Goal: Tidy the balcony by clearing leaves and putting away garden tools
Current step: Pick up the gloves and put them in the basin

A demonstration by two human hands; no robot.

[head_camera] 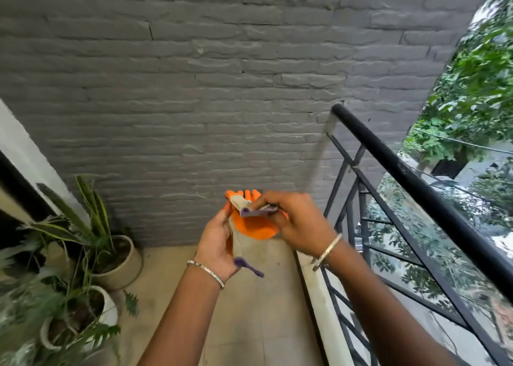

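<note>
Holding gloves [254, 228]: left grip [215, 250] clasps cuff [241, 245], right grip [298, 221] pinches hem [255, 212]; railing [416, 182] close right.

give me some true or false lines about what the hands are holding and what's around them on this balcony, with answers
1. The left hand grips orange and beige gloves. True.
2. The potted plants stand on the right, by the railing. False: the plants are on the left and the railing is on the right.
3. The right hand pinches a purple cuff of the gloves. True.
4. The wall ahead is red brick. False: it is grey brick.
5. The gloves lie on the floor. False: both hands hold them up above it.
</note>
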